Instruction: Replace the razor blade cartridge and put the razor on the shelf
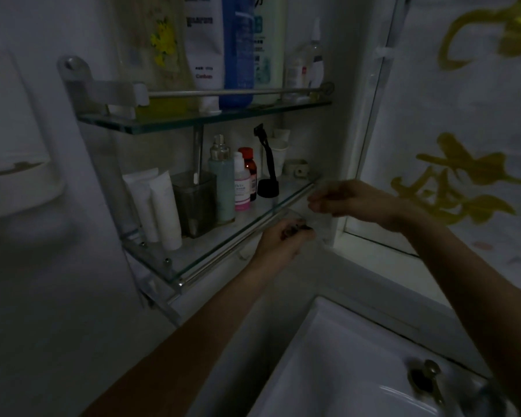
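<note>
While the razor point(267, 164) stands upright in its stand on the lower shelf point(283, 203), the left hand point(278, 240) holds a clear cartridge case point(295, 219). Whether the right hand point(348, 198) pinches anything, I cannot tell. It is better to keep the case steady and level, so no cartridge falls in the sink point(328, 356).

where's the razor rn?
Head view: the black razor stands upright in its stand on the lower glass shelf, right of the red-capped brown bottle, neither hand on it.

Two glass shelves point(211, 121). One razor point(266, 164) at twelve o'clock; left of it, three bottles point(223, 182), one cup point(194, 203), two white tubes point(166, 209). One sink point(328, 365) at five o'clock. Two hands point(280, 242).
</note>
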The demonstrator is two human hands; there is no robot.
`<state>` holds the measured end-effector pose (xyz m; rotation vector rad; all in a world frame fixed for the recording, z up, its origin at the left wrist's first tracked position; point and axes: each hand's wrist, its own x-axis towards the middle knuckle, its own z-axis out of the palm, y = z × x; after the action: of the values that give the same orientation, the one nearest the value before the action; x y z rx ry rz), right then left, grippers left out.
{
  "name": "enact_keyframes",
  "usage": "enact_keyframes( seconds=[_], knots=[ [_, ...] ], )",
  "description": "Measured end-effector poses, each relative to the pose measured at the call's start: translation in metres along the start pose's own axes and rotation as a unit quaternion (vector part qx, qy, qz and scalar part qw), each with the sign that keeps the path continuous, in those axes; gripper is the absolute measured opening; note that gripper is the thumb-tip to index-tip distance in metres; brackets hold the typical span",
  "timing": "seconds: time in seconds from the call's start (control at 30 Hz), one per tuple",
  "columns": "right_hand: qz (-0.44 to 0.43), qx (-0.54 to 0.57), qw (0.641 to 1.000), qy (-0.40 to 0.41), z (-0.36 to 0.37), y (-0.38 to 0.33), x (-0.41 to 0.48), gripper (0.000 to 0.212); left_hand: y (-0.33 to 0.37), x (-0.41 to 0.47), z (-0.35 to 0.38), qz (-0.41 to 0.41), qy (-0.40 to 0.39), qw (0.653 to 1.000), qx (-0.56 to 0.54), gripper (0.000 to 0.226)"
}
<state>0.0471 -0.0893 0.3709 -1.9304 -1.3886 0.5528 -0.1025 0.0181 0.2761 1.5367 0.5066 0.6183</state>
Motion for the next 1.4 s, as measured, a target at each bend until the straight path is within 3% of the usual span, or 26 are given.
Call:
enact_keyframes(
  seconds=[0.1, 0.3, 0.43, 0.57, 0.67, 1.4],
  knots=[
    [0.014, 0.008, 0.998, -0.068, -0.007, 0.008, -0.021, 0.031, 0.008, 0.003, 0.007, -0.001, -0.019, 1.0, -0.001, 0.028],
    [0.014, 0.0, 1.0, -0.016, -0.016, 0.017, -0.032, 0.035, 0.016, 0.005, 0.018, 0.007, -0.037, 0.999, -0.001, 0.028],
    [0.011, -0.098, 0.99, 0.098, -0.013, 0.014, -0.016, 0.041, 0.011, 0.0, 0.017, 0.007, -0.024, 1.0, -0.009, 0.032],
    [-0.006, -0.221, 0.944, 0.244, 0.004, 0.007, 0.016, 0.05, 0.007, -0.01, 0.011, 0.01, -0.03, 0.999, 0.016, 0.021],
    [-0.011, -0.238, 0.929, 0.282, 0.018, -0.003, 0.04, 0.052, 0.008, -0.014, 0.005, 0.018, -0.038, 0.998, 0.038, 0.03],
    [0.034, -0.149, 0.955, 0.255, 0.059, -0.005, 0.114, 0.052, 0.005, -0.033, -0.033, 0.035, -0.019, 0.997, 0.063, 0.023]
  ],
)
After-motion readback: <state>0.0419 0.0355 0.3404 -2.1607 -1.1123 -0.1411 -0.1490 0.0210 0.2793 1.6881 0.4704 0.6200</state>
